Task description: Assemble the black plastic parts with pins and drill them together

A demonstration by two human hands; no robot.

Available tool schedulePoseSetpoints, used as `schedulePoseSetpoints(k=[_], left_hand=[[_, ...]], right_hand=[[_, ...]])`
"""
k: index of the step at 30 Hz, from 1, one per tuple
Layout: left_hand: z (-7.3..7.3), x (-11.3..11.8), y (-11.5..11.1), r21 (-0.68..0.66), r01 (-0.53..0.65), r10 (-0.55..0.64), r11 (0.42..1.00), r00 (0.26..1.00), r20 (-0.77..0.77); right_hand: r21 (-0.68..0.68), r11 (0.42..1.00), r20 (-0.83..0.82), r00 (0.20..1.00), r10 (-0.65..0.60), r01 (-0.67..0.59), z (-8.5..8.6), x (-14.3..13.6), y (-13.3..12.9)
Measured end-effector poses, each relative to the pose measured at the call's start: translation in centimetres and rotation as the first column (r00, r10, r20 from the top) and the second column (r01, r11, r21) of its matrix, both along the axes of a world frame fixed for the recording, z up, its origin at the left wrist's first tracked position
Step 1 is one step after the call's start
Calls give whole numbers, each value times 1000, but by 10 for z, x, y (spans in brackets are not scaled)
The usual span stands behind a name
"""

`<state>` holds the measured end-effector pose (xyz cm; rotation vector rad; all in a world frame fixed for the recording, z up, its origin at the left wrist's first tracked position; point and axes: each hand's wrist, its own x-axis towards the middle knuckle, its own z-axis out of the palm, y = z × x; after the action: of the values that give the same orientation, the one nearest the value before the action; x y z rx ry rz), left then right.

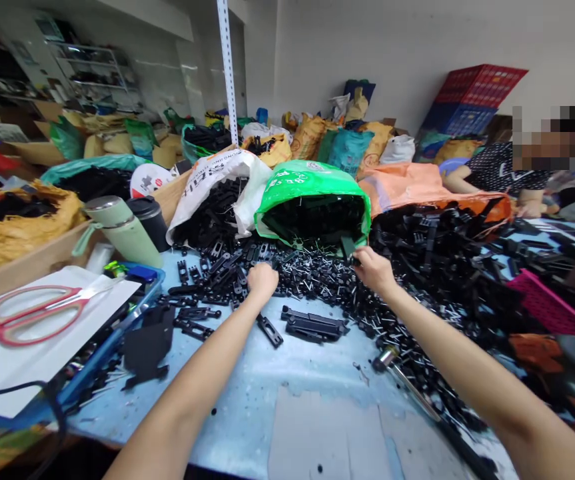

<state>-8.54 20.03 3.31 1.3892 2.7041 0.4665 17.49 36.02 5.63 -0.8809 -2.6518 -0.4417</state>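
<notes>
My left hand (263, 280) is closed over the black slotted parts (222, 267) at the middle of the table; what its fingers hold, if anything, is hidden. At the right edge of the green sack (312, 175), my right hand (373, 268) pinches a dark flat part (348, 248). Between the hands spreads a heap of screws and small black pieces (312, 273). A few long black parts (313, 325) lie together on the blue tabletop (312, 367), with a single slotted part (270, 331) just left of them.
A hammer (407, 383) lies at the right. Red-handled scissors (37, 313) rest on white paper at the left, near a green bottle (122, 230). White (217, 167) and orange (407, 183) sacks flank the green one. Another person's arm (460, 180) is at the far right.
</notes>
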Motion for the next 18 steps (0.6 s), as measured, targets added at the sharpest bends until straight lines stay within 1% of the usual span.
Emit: schedulePoseSetpoints(k=[1,2,3,4,5,6,7,8,9,10,11,12,13,15,18], left_hand=[[5,6,-6,12,19,-19,1000,1000,-3],[10,14,-15,25,47,-47,999,999,-7],[14,23,-29,36,86,-86,996,996,-10],[17,34,-46,42,150,-150,988,989,-9],[18,48,-66,40,231,-231,972,973,-6],[18,63,-88,29,323,-323,946,946,6],[16,78,-111,7,470,-470,882,882,21],[13,93,-133,-29,570,-569,821,821,40],[9,107,-153,-80,614,-611,785,789,59],[4,120,-171,-136,629,-626,765,776,69],[-1,131,-184,-171,620,-619,766,783,64],[-7,139,-193,-187,597,-601,780,798,46],[-12,145,-199,-182,574,-581,798,814,20],[-21,152,-201,-135,548,-557,825,830,-34],[-32,156,-195,-98,550,-557,829,826,-85]], right_hand=[[5,995,-118,988,98,-98,-4,14,-27],[20,976,-252,944,213,-215,-9,30,-56],[34,947,-351,883,312,-321,-17,46,-86],[27,914,-398,835,381,-404,-26,62,-115],[1,887,-411,808,421,-462,-36,77,-142],[-42,867,-408,801,438,-496,-46,92,-166],[-88,856,-393,807,440,-509,-54,105,-186],[-122,855,-371,822,432,-504,-62,117,-201],[-144,861,-338,841,421,-489,-67,128,-212],[-152,872,-297,863,409,-466,-70,136,-219],[-153,885,-246,884,397,-440,-71,141,-222],[-161,895,-180,904,388,-416,-70,145,-222],[-180,901,-106,918,382,-395,-67,147,-221],[-245,904,43,927,372,-351,-56,146,-218],[-305,912,205,916,344,-274,-37,142,-218]])
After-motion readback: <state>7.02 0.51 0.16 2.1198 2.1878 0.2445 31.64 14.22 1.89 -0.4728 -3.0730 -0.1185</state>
